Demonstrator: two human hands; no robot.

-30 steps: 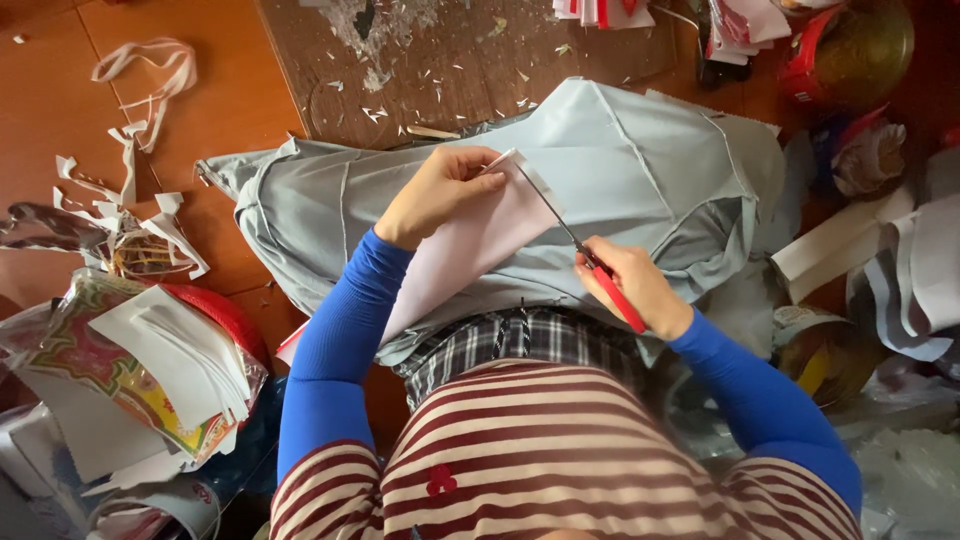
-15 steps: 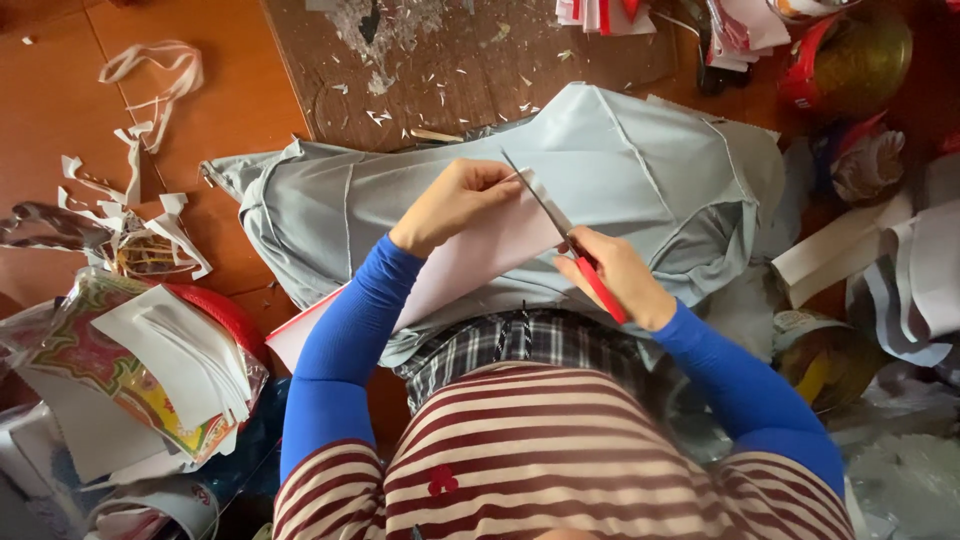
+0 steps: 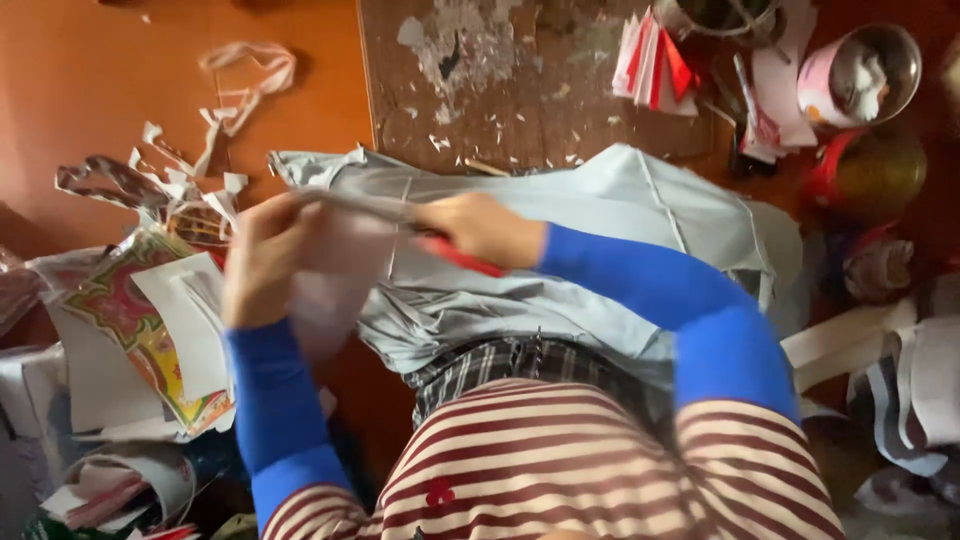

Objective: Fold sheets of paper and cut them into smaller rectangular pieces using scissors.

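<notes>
My left hand grips a pale pink sheet of paper, held up over my lap at the left. My right hand is closed around red-handled scissors, and their blades lie across the top edge of the sheet, pointing left. Both hands are blurred by motion. A grey-blue cloth covers my lap beneath them. I wear blue sleeves and a red-and-white striped shirt.
Colourful printed paper and white offcuts pile up at my left. Paper scraps litter the orange floor. A worn wooden board lies ahead, with folded red-and-white papers and a metal tin at the far right. White strips lie at the right.
Both hands have swung to the left with the paper and scissors. The scissors now point left across the sheet instead of up and away. The view has shifted too.
</notes>
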